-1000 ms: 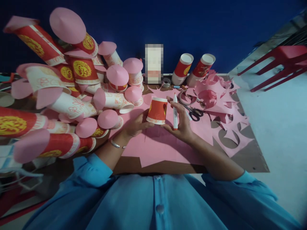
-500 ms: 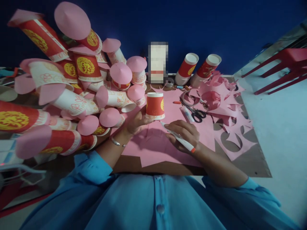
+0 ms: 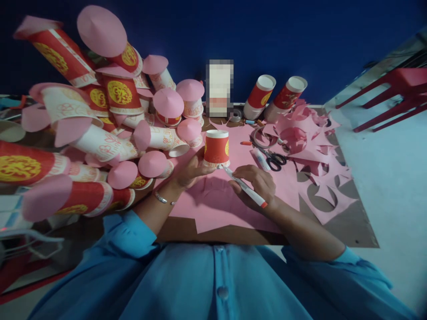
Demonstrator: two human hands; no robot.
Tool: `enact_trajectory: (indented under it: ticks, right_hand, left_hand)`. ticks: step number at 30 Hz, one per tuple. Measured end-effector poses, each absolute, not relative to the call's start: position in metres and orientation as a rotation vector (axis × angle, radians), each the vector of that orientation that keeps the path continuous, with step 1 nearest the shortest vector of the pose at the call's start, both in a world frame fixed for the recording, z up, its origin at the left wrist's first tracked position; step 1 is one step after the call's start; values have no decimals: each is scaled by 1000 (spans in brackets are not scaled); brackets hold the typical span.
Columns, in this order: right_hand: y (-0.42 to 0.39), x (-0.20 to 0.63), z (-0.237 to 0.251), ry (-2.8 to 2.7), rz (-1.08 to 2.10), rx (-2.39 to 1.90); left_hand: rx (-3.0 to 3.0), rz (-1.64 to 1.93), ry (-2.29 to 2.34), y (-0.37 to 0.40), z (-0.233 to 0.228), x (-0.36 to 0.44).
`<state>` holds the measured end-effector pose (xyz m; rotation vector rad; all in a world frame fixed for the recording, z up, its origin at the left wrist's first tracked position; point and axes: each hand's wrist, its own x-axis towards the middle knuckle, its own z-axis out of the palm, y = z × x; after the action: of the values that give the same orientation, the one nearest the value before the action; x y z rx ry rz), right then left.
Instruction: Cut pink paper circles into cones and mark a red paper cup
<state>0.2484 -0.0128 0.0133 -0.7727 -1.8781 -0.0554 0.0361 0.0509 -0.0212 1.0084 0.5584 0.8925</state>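
A red paper cup (image 3: 216, 149) with white bands and yellow emblems is held upside down above pink paper (image 3: 220, 200). My left hand (image 3: 192, 172) grips it from the left, fingers around its lower part. In my right hand (image 3: 256, 184) is a white marker pen (image 3: 248, 191) with an orange-red end. The marker's tip is at the white band along the cup's lower edge. Whether tip and cup touch, I cannot tell for sure.
Decorated cups with pink paper cones (image 3: 168, 103) pile up on the left. Scissors (image 3: 275, 160), a glue stick (image 3: 261, 159) and tape (image 3: 236, 114) lie beyond my right hand. Pink offcuts (image 3: 323, 195) and cup stacks (image 3: 262, 95) stand at the right; a red stool (image 3: 396, 84) is beyond.
My right hand has shifted slightly left and up, bringing the marker's tip closer to the cup's lower band. The cup has moved very slightly to the right in my left hand.
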Motion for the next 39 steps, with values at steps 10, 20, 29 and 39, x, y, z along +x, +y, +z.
enact_trajectory:
  ticks: [10, 20, 29, 39]
  right_hand:
    - [-13, 248, 16, -1921, -24, -779]
    - [-16, 253, 14, -1867, 47, -786]
    - [-5, 257, 1, -1804, 44, -853]
    - [12, 263, -32, -1808, 78, -950]
  left_hand:
    - [1029, 885, 590, 51, -22, 37]
    - [952, 887, 533, 51, -14, 37]
    - [789, 849, 474, 52, -17, 28]
    - [744, 859, 388, 53, -13, 32]
